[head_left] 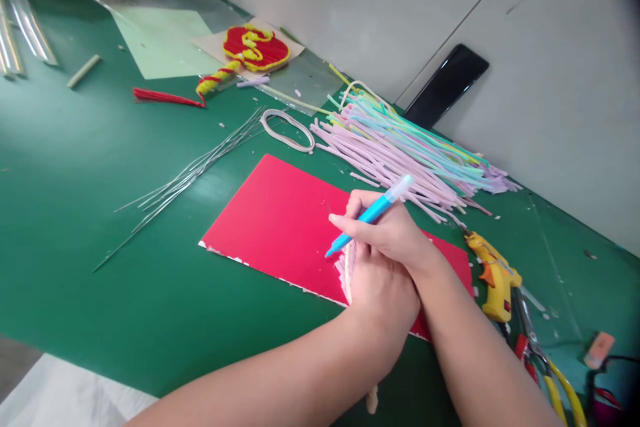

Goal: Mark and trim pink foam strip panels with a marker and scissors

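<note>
My right hand (387, 230) is closed round a blue marker pen (369, 215). The pen's tip points down at the red card (280, 213), at or just over its surface. Under and in front of it, my left hand (383, 290) is bent over a pale pink pipe-cleaner piece (344, 270) with a whitish edge, holding it against the card. The right hand and wrist cover most of the left fingers. A beige knobbly end (372, 400) shows below the left wrist; whether it belongs to that piece I cannot tell.
Behind the card lie loose pastel pipe cleaners (400, 147), a pale loop (287, 130), thin wires (195, 170) and a red-and-yellow pipe-cleaner fan (255, 50). A phone (447, 85) leans on the wall. Rightward are a yellow glue gun (495, 277), scissors (537, 347) and an eraser (599, 349).
</note>
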Motion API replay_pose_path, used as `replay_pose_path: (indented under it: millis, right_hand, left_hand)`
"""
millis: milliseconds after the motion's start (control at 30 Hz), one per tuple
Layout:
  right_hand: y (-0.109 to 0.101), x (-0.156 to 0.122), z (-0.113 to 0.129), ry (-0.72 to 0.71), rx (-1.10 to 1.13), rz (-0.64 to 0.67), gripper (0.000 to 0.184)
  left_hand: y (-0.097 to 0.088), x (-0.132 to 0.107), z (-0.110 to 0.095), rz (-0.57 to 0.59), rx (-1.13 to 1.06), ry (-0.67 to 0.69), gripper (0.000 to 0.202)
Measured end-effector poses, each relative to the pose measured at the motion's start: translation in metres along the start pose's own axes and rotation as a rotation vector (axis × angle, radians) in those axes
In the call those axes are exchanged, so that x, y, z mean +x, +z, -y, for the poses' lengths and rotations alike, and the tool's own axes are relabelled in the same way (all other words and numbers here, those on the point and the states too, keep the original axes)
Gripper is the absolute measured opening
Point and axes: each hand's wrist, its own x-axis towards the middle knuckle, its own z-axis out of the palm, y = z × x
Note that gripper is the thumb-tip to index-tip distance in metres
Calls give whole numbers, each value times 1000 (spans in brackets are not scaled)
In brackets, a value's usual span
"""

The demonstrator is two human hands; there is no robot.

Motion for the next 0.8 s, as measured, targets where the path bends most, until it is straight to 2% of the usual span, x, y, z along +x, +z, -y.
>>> replay_pose_path:
  millis: [167,300,400,600,733,800]
  right_hand:
    - [2,0,3,-124,-82,47,31]
    - [1,1,8,-276,-258,100,31]
    - [1,1,10,-318,-300,113,33]
    - [2,-1,7,-252,-233,100,32]
    - [2,-3,2,-165,-64,-68,40]
    - [2,-2,1,-115,-52,-105,43]
  left_hand:
    - [7,1,-3,-1,-51,-192,43]
    - [13,-1,-3,-23,-78,-170,49]
    - [11,-2,-1,-24,-137,-142,50]
    - [6,-2,-1,35,-138,-177,47]
    - [5,1,-2,44,-81,-100,45]
    - [4,2,-2,63,-79,-54,43]
